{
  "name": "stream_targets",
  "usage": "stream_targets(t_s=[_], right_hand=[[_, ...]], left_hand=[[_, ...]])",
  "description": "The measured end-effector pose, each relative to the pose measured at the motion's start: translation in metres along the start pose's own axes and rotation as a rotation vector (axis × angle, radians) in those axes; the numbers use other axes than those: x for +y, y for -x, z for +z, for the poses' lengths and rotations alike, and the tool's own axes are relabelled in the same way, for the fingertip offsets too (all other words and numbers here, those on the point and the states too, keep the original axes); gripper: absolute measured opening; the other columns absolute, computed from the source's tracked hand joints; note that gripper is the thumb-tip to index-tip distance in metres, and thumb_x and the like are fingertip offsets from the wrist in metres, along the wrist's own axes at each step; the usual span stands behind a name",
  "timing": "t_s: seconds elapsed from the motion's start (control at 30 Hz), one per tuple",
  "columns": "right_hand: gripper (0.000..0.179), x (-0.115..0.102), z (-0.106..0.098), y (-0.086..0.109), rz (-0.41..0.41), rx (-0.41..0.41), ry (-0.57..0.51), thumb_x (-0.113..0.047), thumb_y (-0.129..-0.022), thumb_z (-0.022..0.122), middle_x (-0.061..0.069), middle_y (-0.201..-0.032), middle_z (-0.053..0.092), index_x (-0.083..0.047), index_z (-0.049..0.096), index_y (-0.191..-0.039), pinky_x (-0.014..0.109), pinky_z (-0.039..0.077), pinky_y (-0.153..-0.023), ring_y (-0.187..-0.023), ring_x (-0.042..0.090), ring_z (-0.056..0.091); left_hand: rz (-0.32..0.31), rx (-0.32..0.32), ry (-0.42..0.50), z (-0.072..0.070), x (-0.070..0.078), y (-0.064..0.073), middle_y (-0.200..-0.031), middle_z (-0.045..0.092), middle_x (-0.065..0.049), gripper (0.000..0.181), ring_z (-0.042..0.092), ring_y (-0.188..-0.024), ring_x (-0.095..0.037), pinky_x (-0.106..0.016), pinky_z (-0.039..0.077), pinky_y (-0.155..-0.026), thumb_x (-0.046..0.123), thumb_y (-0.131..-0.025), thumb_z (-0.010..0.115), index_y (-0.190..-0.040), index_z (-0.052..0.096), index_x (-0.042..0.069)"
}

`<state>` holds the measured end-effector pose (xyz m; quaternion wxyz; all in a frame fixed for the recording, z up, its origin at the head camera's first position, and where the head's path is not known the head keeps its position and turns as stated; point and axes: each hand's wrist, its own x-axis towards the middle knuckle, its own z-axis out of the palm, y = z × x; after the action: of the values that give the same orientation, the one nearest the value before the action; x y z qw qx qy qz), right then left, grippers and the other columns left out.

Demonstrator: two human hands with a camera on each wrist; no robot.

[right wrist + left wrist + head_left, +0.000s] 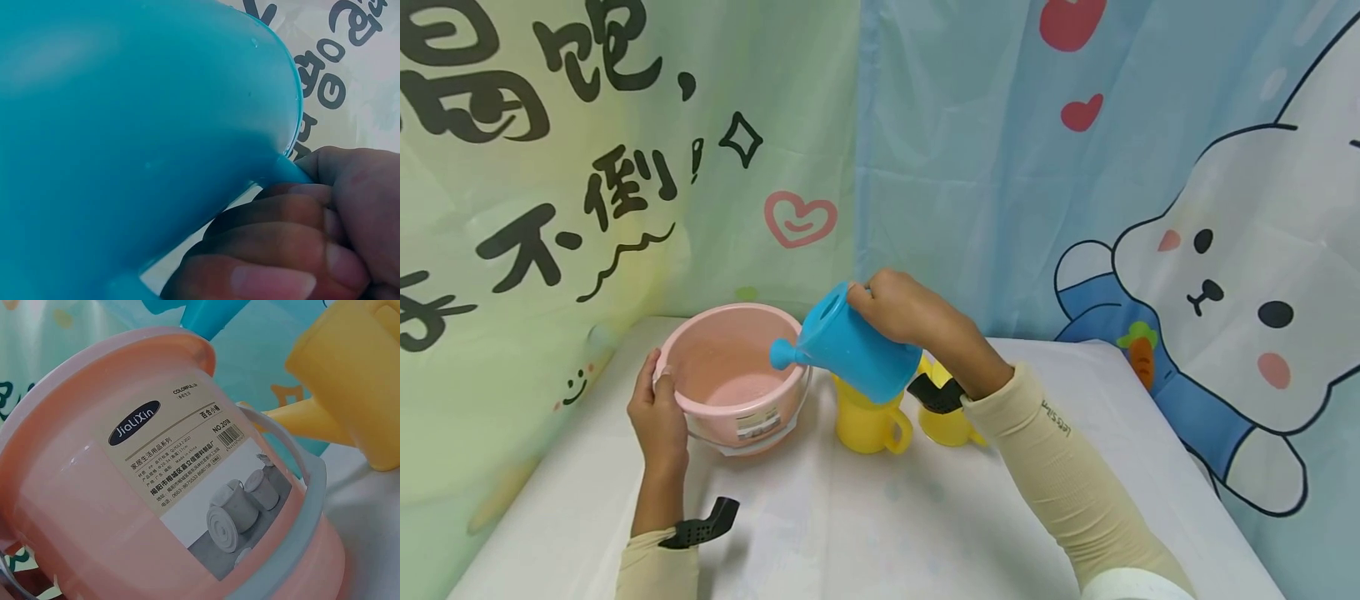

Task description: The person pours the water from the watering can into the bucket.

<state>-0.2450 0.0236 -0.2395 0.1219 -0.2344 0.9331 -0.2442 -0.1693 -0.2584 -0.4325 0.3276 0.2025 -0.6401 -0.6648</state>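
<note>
My right hand [913, 308] grips the handle of a blue watering can [857, 346], fingers curled round it as the right wrist view shows. The can is tilted, its round spout head over the near right rim of a pink bucket [782, 333]. Whether water runs from it I cannot tell. My left hand [658, 417] holds the bucket's left side near the rim. In the left wrist view the bucket bears a printed label [200, 469], and its pale handle [300, 531] hangs down.
Behind and below the blue can stand a yellow watering can [861, 425] and another yellow vessel [947, 425], both partly hidden. White cloth [880, 525] covers the table. A printed curtain [940, 167] hangs at the back and sides.
</note>
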Motion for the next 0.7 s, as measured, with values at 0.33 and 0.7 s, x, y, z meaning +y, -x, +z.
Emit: stream_targets(t_s=[0.33, 0.7], right_hand=[[0.045, -0.0002, 0.001, 0.001, 0.006, 0.002, 0.002, -0.035, -0.103, 0.031, 0.004, -0.066, 0.027, -0.012, 0.033, -0.064, 0.033, 0.038, -0.059, -0.063, 0.022, 0.042], [0.045, -0.0016, 0.0002, 0.0016, 0.003, 0.004, 0.003, -0.034, -0.102, 0.031, 0.003, -0.064, 0.025, -0.013, 0.032, -0.063, 0.032, 0.035, -0.057, -0.058, 0.019, 0.035]], left_hand=[[0.001, -0.001, -0.002, 0.0005, 0.0014, 0.0032, -0.154, 0.036, -0.002, 0.047, 0.032, -0.14, -0.016, -0.031, 0.033, -0.111, 0.026, -0.103, 0.044, -0.147, 0.043, 0.012], [0.006, -0.003, -0.012, 0.0006, 0.0014, 0.0025, -0.154, 0.036, -0.001, 0.046, 0.031, -0.141, -0.016, -0.03, 0.032, -0.111, 0.025, -0.103, 0.043, -0.148, 0.043, 0.012]])
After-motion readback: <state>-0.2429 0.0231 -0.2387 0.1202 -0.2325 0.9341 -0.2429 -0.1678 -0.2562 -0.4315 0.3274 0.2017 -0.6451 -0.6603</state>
